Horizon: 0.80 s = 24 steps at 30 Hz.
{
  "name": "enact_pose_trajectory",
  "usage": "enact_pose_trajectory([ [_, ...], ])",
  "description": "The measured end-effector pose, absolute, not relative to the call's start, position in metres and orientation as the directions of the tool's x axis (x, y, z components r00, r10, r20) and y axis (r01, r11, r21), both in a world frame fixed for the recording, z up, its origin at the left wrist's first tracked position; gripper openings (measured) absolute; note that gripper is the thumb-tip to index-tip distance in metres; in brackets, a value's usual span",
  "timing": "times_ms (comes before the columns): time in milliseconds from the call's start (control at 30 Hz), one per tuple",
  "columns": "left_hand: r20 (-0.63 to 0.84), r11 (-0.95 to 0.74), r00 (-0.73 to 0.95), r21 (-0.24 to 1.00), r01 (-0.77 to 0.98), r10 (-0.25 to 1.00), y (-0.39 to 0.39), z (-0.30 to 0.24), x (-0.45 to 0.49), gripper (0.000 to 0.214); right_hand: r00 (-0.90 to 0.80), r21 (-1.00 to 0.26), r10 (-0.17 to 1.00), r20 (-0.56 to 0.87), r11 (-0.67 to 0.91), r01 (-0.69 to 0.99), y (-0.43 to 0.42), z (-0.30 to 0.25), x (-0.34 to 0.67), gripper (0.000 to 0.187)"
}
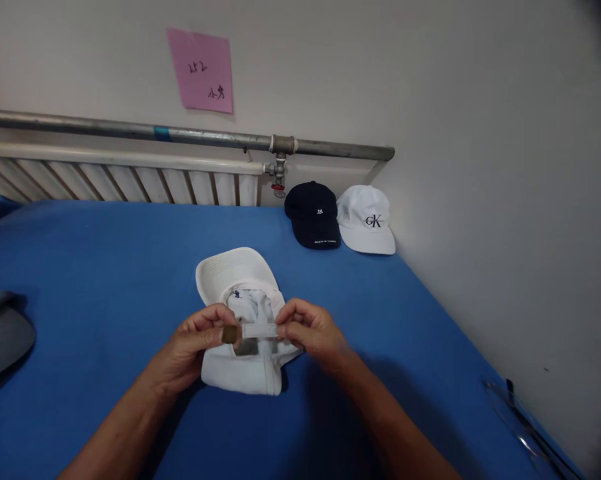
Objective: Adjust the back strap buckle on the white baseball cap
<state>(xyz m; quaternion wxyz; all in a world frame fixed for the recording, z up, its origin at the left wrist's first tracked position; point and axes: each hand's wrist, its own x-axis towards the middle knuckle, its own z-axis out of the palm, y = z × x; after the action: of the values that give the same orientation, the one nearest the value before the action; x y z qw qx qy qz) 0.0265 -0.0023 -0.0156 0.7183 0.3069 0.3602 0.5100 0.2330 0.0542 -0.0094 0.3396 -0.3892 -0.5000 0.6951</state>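
Note:
A white baseball cap [240,373] lies upside down on the blue surface, its brim pointing away from me and its inside showing. Across its back runs a white adjustment strap [260,331], stretched between my two hands. My left hand [193,343] pinches the strap's left end at a brass-coloured buckle [229,335], thumb on top. With thumb and fingers, my right hand [313,331] grips the strap's right end. Part of the cap's right side is hidden behind my right hand.
A navy cap [311,217] and a white cap with black letters [366,223] sit at the back right by the wall. A grey cap [3,340] is at the left edge, glasses [525,427] at lower right. Behind stand a radiator [130,181] and pipe [110,129].

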Motion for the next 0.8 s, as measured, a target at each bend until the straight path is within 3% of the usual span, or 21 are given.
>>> enact_pose_trajectory([
  [167,-0.205,0.276,0.207,0.865,-0.420,0.957,-0.002,-0.013,0.025,0.020,-0.386,-0.844,0.901,-0.200,-0.358,-0.399,0.063,-0.010,0.244,0.014],
  [267,-0.174,0.262,0.264,0.901,-0.345,0.949,-0.002,-0.013,0.023,0.022,-0.373,-0.781,0.904,-0.209,-0.383,-0.492,0.065,-0.009,0.244,0.016],
  [600,-0.204,0.232,0.348,0.972,-0.038,0.915,-0.003,-0.009,0.008,0.043,-0.324,-0.720,0.924,-0.202,-0.364,-0.590,0.075,-0.013,0.256,0.017],
  [800,-0.119,0.037,0.282,0.960,0.279,0.952,-0.005,-0.003,0.007,0.024,-0.283,-0.719,0.945,-0.164,-0.311,-0.622,0.077,-0.013,0.262,0.017],
])
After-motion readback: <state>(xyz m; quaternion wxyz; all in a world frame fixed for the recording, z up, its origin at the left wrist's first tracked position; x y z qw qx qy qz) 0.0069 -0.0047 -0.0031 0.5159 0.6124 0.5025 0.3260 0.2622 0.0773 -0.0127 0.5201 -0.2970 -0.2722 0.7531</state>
